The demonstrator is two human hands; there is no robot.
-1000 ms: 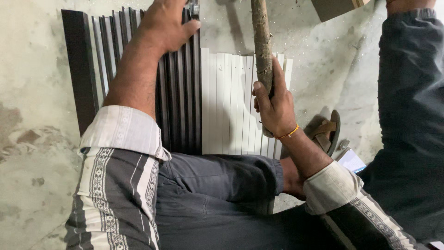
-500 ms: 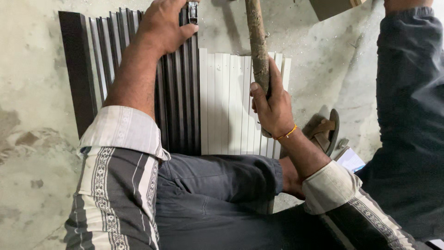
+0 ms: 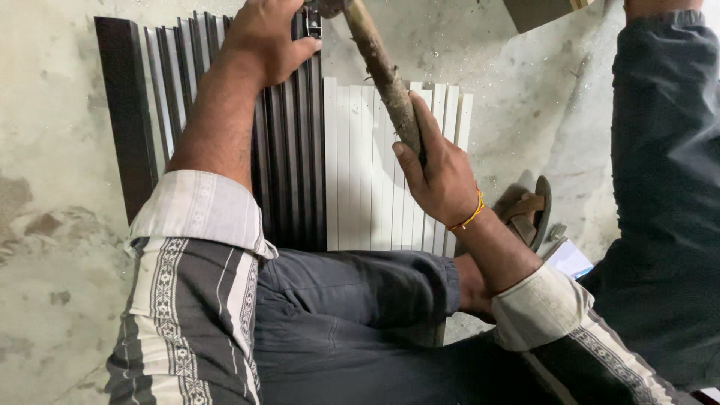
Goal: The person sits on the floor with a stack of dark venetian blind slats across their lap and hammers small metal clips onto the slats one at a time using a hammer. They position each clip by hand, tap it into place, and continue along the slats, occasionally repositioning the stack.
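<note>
Head view looks straight down on a person seated on a concrete floor (image 3: pixel 60 112), with a row of dark ribbed metal strips (image 3: pixel 292 165) lying side by side and a row of white strips (image 3: pixel 367 180) just beside them on the right. Right hand (image 3: pixel 442 176) is closed in a full grip around a rough wooden handle (image 3: pixel 382 71) — its long axis runs up and to the left from the fist, slanting over the white strips toward the top ends of the dark ones. A bit of grey metal shows at the handle's upper end, at the frame's edge, too cropped to identify. Left hand (image 3: pixel 266 34) presses palm-down on the upper ends of the dark strips, fingers curled over them, grasping nothing else — it sits just beside the handle's far end, much nearer to it than the right fist. A sandal (image 3: pixel 532 210) lies by the right forearm.
</note>
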